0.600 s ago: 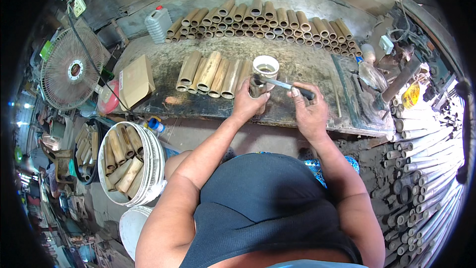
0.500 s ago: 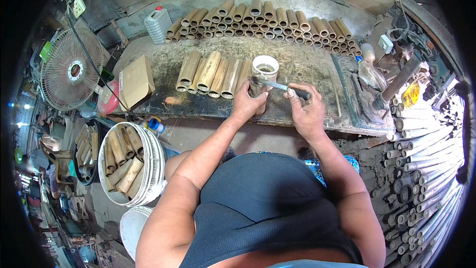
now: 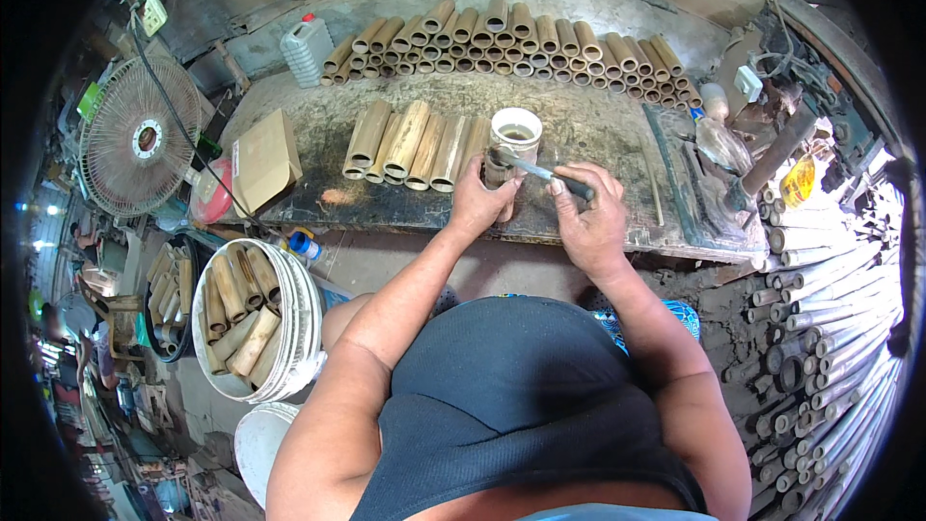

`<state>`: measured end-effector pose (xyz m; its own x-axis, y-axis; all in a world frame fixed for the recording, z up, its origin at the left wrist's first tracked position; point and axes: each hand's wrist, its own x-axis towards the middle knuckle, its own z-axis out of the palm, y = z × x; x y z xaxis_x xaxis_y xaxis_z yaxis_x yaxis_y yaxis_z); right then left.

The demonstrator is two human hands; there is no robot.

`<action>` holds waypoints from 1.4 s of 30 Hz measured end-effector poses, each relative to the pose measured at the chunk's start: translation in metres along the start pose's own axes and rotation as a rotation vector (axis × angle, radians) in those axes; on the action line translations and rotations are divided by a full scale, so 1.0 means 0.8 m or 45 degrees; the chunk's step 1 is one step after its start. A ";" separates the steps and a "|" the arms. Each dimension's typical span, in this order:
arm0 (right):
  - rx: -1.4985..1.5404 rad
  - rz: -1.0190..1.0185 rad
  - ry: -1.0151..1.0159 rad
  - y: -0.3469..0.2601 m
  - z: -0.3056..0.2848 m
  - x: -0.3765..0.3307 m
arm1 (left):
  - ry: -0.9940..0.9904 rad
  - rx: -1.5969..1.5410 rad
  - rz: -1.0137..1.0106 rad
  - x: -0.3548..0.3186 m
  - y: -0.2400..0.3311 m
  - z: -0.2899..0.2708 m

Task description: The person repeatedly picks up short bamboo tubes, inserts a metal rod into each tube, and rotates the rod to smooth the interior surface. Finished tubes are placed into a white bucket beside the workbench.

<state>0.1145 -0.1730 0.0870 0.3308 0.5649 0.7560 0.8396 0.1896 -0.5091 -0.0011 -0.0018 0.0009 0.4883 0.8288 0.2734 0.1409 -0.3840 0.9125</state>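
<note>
Workbench edge [image 3: 386, 221], tube [image 3: 497, 174], tool [image 3: 536, 171] in hands [image 3: 590, 220], stick [image 3: 654, 188] apart

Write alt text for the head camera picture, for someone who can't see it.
A person's left hand holds a short tube while the right hand holds a dark-handled tool, its tip at the tube's upper end, over a workbench. On it sit a white cup, a group of tubes and a long stack; a bucket of tubes stands at left.

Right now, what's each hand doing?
Left hand: closed around a short tube.
Right hand: closed on a dark-handled tool.
</note>
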 end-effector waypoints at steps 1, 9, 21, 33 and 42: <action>-0.007 0.008 0.003 0.001 0.001 0.000 | 0.018 0.002 -0.001 -0.002 0.000 0.000; -0.051 0.084 0.065 0.002 -0.005 0.002 | 0.111 0.085 0.178 0.000 -0.003 0.000; -0.073 -0.035 0.052 -0.003 0.000 0.003 | 0.149 0.059 0.066 -0.005 0.004 -0.003; -0.009 0.084 0.023 -0.009 -0.001 0.007 | 0.025 -0.035 0.053 -0.007 0.004 -0.009; -0.016 0.029 -0.210 -0.016 -0.046 0.021 | -0.043 0.493 0.490 -0.016 0.000 -0.031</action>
<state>0.1251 -0.1954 0.1212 0.2757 0.6934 0.6658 0.8382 0.1657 -0.5196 -0.0292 -0.0025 0.0051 0.5938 0.5876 0.5497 0.2501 -0.7841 0.5680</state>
